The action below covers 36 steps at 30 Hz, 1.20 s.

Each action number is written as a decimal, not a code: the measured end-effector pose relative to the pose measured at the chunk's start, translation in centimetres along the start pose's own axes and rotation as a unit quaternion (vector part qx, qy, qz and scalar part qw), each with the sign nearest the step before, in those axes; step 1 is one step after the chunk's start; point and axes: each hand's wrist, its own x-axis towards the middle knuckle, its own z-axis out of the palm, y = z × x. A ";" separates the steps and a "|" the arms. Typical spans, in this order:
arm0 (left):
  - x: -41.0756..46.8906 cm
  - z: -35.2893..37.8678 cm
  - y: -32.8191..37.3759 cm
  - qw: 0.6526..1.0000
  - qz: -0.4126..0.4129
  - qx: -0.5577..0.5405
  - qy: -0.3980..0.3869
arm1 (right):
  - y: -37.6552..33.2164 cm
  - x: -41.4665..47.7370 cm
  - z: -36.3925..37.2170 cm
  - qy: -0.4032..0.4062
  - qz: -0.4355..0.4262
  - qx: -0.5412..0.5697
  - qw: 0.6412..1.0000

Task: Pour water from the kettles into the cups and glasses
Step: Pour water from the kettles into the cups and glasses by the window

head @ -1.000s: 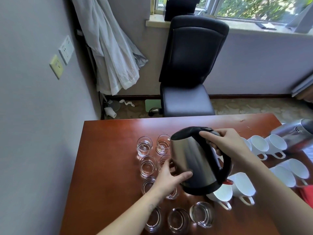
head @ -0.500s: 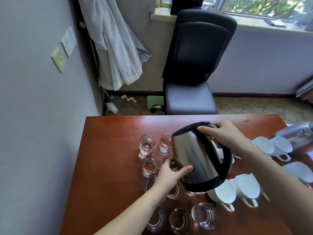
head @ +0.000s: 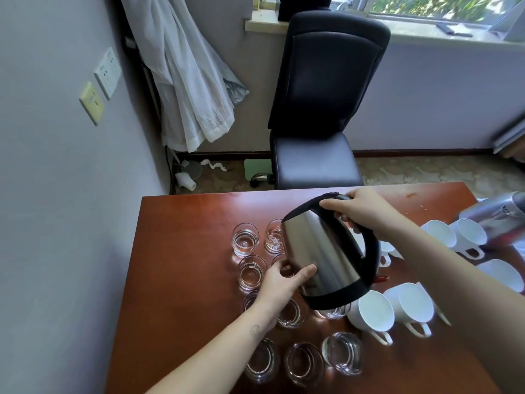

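The kettle (head: 318, 251) has a body of brushed steel, smooth with a soft shine; its handle (head: 370, 251) and base (head: 335, 298) are black matt plastic. At its 9 o'clock the glasses (head: 245, 240) are clear and glossy. At 4 o'clock the cups (head: 375, 311) look white glazed ceramic. The table (head: 184, 251) is reddish polished wood.

A black office chair (head: 326, 81) stands behind the reddish-brown wooden counter (head: 184, 251), under a pale windowsill (head: 264, 24), with a white curtain (head: 187, 81) bunched in the corner to its left, two wall plates (head: 108, 71) on the grey side wall and a green pad (head: 257, 169) on the patterned floor (head: 426, 169).
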 end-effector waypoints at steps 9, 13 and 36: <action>-0.3 0.8 0.3 1.000 -0.005 0.001 -0.003 | 0.0 0.2 -0.4 -0.003 0.006 0.013 1.000; -0.5 1.0 0.5 1.000 -0.002 0.001 -0.001 | -0.1 0.2 -0.6 -0.006 0.007 0.015 1.000; -0.6 2.4 0.4 1.000 -0.003 -0.023 -0.006 | -0.2 0.2 -1.7 -0.004 0.007 -0.005 1.000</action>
